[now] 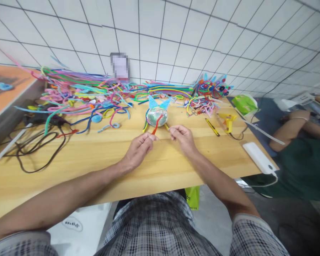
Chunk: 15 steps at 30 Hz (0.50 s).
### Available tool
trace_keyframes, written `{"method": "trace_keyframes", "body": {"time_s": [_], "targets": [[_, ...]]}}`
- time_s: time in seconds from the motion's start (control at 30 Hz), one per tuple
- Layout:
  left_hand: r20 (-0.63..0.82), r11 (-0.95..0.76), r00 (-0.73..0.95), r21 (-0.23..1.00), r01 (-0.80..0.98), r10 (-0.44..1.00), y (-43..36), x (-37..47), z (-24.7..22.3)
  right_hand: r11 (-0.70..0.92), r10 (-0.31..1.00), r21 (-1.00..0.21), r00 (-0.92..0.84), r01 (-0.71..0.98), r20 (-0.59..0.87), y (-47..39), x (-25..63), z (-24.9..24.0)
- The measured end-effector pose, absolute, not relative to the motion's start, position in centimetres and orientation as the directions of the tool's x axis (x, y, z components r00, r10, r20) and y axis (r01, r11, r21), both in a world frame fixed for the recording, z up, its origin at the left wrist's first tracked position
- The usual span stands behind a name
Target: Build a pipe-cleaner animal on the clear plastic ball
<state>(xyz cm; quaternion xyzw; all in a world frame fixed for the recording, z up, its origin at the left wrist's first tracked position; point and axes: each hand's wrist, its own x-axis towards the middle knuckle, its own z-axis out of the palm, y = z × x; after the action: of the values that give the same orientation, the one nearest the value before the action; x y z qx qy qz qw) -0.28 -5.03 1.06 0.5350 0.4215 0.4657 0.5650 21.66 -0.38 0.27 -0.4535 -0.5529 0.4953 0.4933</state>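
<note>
My left hand point(142, 145) is closed in a pinch on a short red pipe cleaner point(156, 127), which stands up in front of a round craft figure point(157, 115). Two light-blue pointed ears top the figure, and blue and yellow pipe cleaner limbs hang at its sides. My right hand point(181, 137) is at the figure's lower right with thumb and fingers pressed together. Its fingertips are close to a yellow limb point(166, 126); whether they hold anything is too small to make out.
Heaps of coloured pipe cleaners point(77, 92) line the wall. To the right lie a yellow-black utility knife point(212, 127), a yellow glue gun point(227, 122), a white power bank point(258, 157) and a green packet point(244, 104). Black cables point(40, 149) coil at left. Another person's arm point(290, 128) rests at right.
</note>
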Motion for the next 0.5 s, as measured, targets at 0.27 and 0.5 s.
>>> {"method": "trace_keyframes", "body": {"time_s": [0.27, 0.5], "targets": [[-0.042, 0.003, -0.142, 0.964, -0.266, 0.989, -1.5, -1.4, 1.1, 0.189, 0.982, -0.944, -0.078, 0.271, 0.175, 4.2, 22.8, -0.6], [-0.072, 0.031, -0.139, 0.960, -0.279, 0.988, -0.9, -1.8, 0.5, 0.235, 0.949, -0.942, -0.264, 0.241, 0.169, 8.3, 19.6, -1.8]]}}
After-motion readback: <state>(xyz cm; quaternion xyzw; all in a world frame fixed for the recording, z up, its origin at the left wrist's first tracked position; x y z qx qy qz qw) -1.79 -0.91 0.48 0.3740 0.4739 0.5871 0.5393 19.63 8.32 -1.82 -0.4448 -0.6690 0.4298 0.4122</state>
